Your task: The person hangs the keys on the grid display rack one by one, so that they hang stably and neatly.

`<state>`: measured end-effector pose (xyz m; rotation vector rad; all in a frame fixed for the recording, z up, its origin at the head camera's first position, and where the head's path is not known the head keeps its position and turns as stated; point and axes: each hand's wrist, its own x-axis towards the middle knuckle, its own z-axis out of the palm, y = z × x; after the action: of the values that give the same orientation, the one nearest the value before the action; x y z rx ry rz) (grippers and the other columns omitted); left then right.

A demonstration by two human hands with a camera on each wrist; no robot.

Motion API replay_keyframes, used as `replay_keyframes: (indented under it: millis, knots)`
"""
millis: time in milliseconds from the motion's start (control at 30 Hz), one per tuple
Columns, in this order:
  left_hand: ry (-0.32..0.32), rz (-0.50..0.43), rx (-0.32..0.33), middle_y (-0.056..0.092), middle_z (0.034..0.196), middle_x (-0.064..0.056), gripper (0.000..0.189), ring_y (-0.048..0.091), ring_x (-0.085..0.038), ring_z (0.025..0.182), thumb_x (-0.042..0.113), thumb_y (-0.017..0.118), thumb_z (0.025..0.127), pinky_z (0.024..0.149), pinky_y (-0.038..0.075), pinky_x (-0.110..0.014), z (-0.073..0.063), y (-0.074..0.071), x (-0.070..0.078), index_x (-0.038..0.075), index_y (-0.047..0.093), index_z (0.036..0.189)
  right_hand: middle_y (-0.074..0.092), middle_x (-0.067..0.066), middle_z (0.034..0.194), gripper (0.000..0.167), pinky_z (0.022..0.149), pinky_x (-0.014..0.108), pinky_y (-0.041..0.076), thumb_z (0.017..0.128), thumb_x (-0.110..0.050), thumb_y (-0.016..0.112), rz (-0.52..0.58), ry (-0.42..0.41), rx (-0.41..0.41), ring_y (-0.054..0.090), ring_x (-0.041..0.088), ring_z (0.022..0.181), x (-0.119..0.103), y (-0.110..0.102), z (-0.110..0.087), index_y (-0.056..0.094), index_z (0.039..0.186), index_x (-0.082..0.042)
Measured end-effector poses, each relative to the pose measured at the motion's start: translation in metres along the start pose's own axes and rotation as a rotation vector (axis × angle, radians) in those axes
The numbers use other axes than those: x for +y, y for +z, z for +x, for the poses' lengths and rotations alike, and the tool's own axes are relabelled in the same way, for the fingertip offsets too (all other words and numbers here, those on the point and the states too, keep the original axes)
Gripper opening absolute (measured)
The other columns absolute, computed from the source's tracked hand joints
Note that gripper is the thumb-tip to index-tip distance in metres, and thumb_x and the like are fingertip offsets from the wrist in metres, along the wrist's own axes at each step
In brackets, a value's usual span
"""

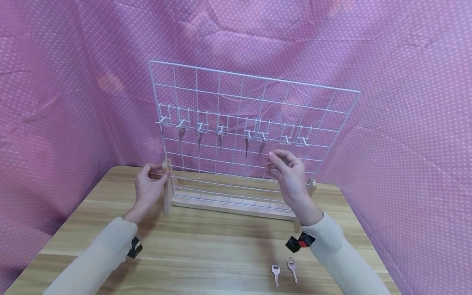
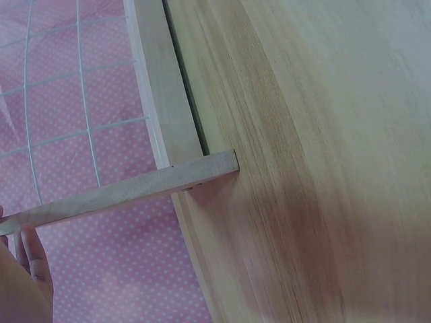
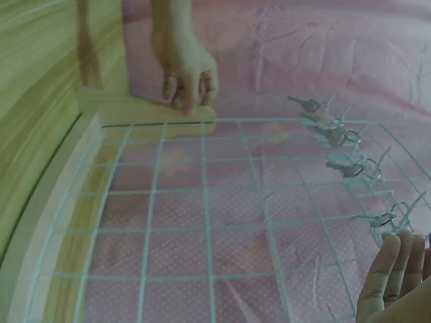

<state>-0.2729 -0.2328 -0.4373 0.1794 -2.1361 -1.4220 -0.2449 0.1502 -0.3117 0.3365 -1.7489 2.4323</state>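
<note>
A white wire grid (image 1: 254, 76) stands in a wooden base (image 1: 225, 206), with several white hooks along its middle. Silver keys hang on rings from many of these hooks, among them one key (image 1: 247, 145) right of the middle. My left hand (image 1: 147, 186) pinches the left wooden post (image 2: 135, 190) of the stand between thumb and fingers. Just below and right of another hanging key (image 1: 263, 145) is my right hand (image 1: 291, 176), its fingers loosely bent. In the right wrist view, the fingertips (image 3: 404, 237) come close under a key (image 3: 384, 219) on its ring; no key shows held.
Two loose keys, one with a plain head (image 1: 275, 269) and one with a ring (image 1: 291, 268), lie on the wooden table (image 1: 177, 262) near the right forearm. Two more hooks (image 1: 303, 141) hang at the grid's right. Pink dotted cloth (image 1: 73, 102) surrounds the table.
</note>
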Motion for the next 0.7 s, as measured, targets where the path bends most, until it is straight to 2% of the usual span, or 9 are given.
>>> replay_keyframes:
  millis: [233,433,633,700]
  knots:
    - [-0.004,-0.008,0.002,0.07,0.112,-0.018,0.03,0.056,0.01,0.079,0.008,0.076,0.095,0.072,0.05,-0.006,-0.001,0.001,0.0,-0.003,0.065,0.121,0.077,-0.009,0.089,0.01,0.075,0.023,0.064,0.103,-0.013,0.068,-0.195,0.031,-0.051,0.071,0.007,0.076,0.01,-0.028,-0.019,0.073,0.102,-0.022]
    - [0.003,-0.007,0.008,0.071,0.112,-0.017,0.03,0.055,0.011,0.078,0.008,0.077,0.094,0.071,0.049,-0.006,0.0,0.002,-0.001,-0.003,0.065,0.119,0.076,-0.009,0.093,0.01,0.078,0.023,0.065,0.102,-0.012,0.069,-0.315,0.021,-0.155,0.072,0.005,0.08,0.024,-0.053,-0.036,0.073,0.109,-0.018]
    - [0.007,-0.02,0.004,0.07,0.113,-0.019,0.031,0.055,0.01,0.079,0.008,0.077,0.094,0.072,0.05,-0.005,0.0,0.002,0.0,-0.004,0.065,0.12,0.075,-0.013,0.094,0.029,0.078,0.023,0.065,0.099,-0.009,0.072,-0.476,0.03,-0.223,0.071,0.004,0.082,0.046,-0.077,-0.056,0.067,0.121,0.01]
    - [0.007,-0.02,0.0,0.07,0.114,-0.021,0.031,0.055,0.01,0.08,0.008,0.076,0.095,0.072,0.05,-0.005,0.0,0.002,0.0,-0.004,0.064,0.121,0.075,-0.014,0.094,0.03,0.077,0.022,0.064,0.098,-0.007,0.073,-0.533,0.017,-0.246,0.071,0.003,0.082,0.053,-0.084,-0.063,0.067,0.119,0.012]
